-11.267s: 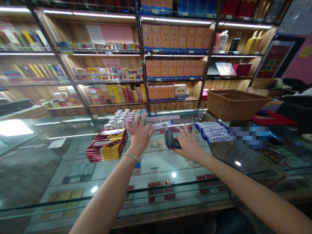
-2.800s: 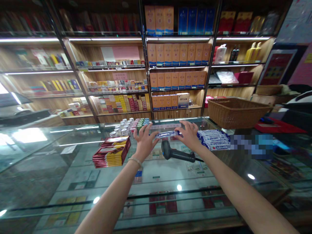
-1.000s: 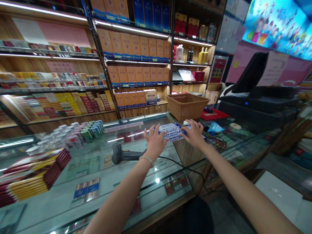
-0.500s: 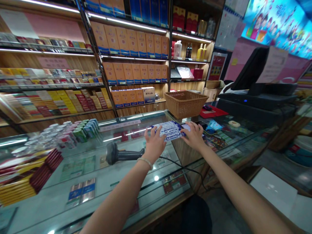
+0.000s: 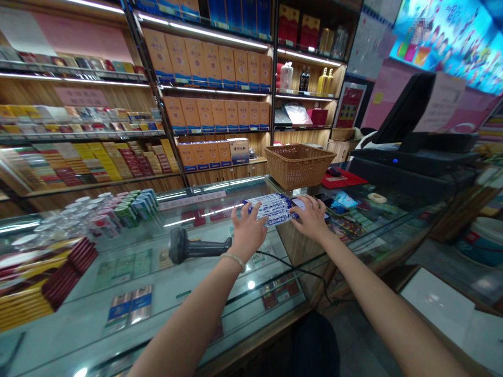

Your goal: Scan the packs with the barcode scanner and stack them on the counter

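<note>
A row of slim blue-and-white wrapped packets (image 5: 275, 207) lies side by side on the glass counter (image 5: 204, 277). My left hand (image 5: 249, 228) has its bent fingers at the left end of the row, thumb toward the near side. At the right end, my right hand (image 5: 310, 215) presses its thumb and fingers against the packet ends, so the row sits between both hands. What is inside the wrappers cannot be seen. Just left of my left wrist, a dark grey barcode scanner (image 5: 198, 247) rests on the glass.
Behind the packets stands a wicker basket (image 5: 301, 167). A cash register (image 5: 412, 141) and a red mat (image 5: 346, 179) are to the right. Stacked yellow-and-maroon packs (image 5: 47, 283) and several small containers (image 5: 118, 209) line the left. The scanner's black cable (image 5: 298, 270) crosses the counter.
My hands and the packets stay nearly where they were; the fingers shift only slightly. The whole view has moved a little.
</note>
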`<state>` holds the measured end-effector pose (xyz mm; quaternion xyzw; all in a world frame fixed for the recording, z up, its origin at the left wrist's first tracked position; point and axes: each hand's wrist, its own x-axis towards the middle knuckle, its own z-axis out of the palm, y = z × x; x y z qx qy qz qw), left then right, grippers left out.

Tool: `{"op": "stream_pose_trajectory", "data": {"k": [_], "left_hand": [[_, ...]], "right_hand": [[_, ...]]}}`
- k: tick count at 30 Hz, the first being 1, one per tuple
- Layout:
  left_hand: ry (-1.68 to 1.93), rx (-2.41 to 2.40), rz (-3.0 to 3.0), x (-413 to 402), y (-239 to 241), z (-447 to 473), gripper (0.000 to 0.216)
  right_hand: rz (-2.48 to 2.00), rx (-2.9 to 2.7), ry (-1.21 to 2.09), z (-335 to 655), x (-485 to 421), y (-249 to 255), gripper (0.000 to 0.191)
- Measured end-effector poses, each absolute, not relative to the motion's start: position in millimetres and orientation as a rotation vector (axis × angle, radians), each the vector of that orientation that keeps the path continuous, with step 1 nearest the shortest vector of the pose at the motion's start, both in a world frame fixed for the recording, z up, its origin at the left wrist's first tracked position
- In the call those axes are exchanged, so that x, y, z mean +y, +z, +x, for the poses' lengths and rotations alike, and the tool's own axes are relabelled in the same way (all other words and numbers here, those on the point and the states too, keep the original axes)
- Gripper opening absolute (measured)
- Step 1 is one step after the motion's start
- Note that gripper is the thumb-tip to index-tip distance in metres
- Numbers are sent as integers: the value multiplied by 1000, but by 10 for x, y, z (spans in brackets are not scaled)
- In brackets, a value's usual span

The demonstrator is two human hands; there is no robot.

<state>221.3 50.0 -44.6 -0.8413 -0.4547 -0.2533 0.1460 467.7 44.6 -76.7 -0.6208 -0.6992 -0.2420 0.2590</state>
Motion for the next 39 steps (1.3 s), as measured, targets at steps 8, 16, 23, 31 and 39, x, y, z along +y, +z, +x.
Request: {"op": "stream_pose_trajectory", "data": {"k": [8, 16, 23, 31, 39], "left_hand": [[-730, -1311, -2430, 486, -440, 2215, 29], [-743, -1339, -2423, 488, -438, 2217, 29], [-706, -1358, -2420, 469, -410, 2224, 32], [-720, -1348, -2426, 482, -423, 2233, 33], [-696, -1360, -2417, 492, -443, 2229, 33]], "right_hand": [[-1732, -1895, -637, 4676, 462, -767, 24], [-1679, -1883, -656, 4675, 458, -773, 24], [-1693, -1890, -654, 4671, 444, -768, 27], [-1676, -1884, -672, 4678, 465, -791, 27], [-1698, -1885, -654, 4672, 453, -771, 25]]}}
